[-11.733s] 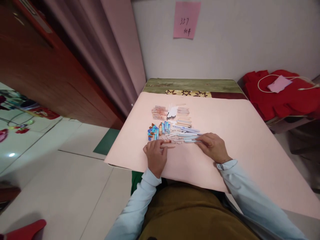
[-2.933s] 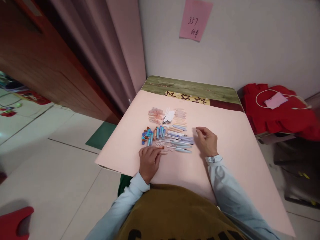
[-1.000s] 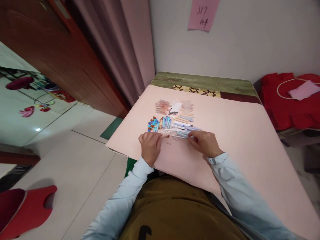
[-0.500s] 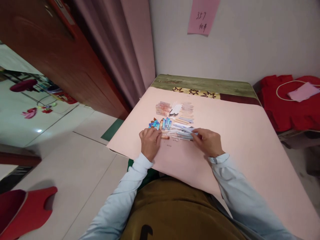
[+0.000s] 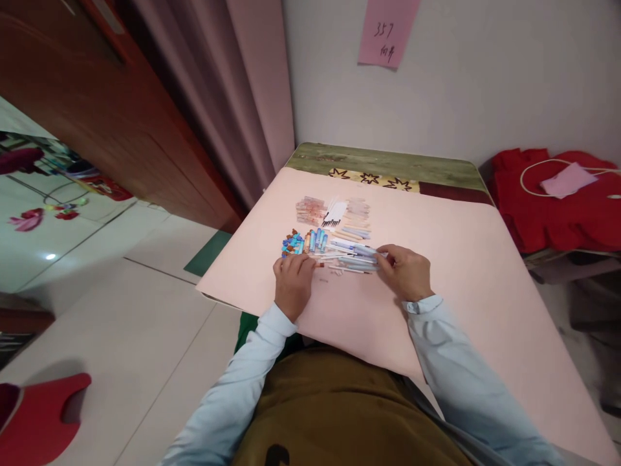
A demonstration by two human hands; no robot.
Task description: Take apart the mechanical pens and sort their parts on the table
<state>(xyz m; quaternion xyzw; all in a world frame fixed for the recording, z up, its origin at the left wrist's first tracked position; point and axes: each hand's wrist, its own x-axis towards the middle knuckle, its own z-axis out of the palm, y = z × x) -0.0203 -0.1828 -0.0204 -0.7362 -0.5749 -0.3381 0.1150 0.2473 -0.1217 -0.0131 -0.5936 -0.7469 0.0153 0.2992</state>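
A heap of pen parts lies on the pink table cover [image 5: 451, 259]: pale blue pen barrels [image 5: 356, 257], short blue and orange caps [image 5: 303, 243], white refills [image 5: 336, 213] and pinkish pieces [image 5: 310, 210] behind them. My left hand [image 5: 292, 283] rests at the near left of the heap, fingers curled around a small orange piece I can barely see. My right hand [image 5: 405, 272] is at the heap's right end, fingers pinched on the end of a pale blue barrel.
A green wooden table edge [image 5: 378, 158] shows beyond the cover, against a white wall with a pink note [image 5: 388, 29]. Red cloth with a white cord [image 5: 557, 194] lies to the right. A curtain and brown door stand on the left.
My right hand has shifted slightly right and back along the barrels. My left hand has stayed at the heap's left end. The view has swung a little.
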